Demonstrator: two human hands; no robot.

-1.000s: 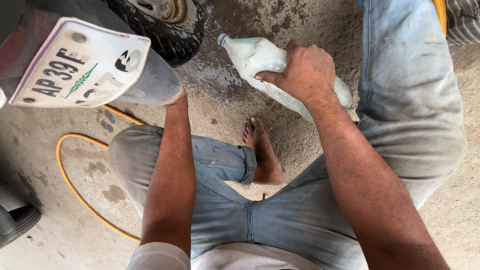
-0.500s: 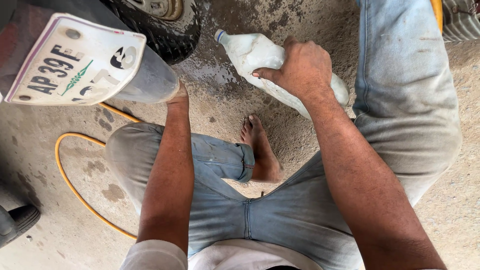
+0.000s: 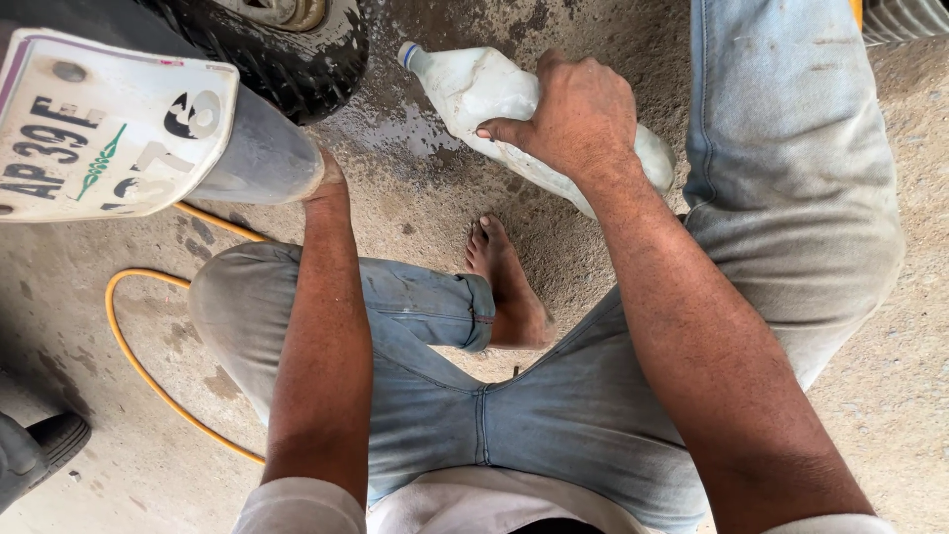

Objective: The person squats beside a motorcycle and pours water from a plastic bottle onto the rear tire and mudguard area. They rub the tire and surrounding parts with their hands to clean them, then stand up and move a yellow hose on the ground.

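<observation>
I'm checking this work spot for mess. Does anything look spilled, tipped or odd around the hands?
Yes. The cloudy white plastic bottle in the right hand is tilted nearly flat, cap end toward the black tyre, and the concrete ground below shows a dark wet patch. The left hand is mostly hidden behind the grey mudguard.

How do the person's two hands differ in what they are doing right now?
The right hand is in full view, wrapped over a cloudy plastic bottle that lies tilted, its cap toward the tyre. The left hand is mostly hidden, reaching under the grey mudguard behind the number plate, so what it touches cannot be told. The right arm stretches further forward than the left. Both hands are bare.
</observation>
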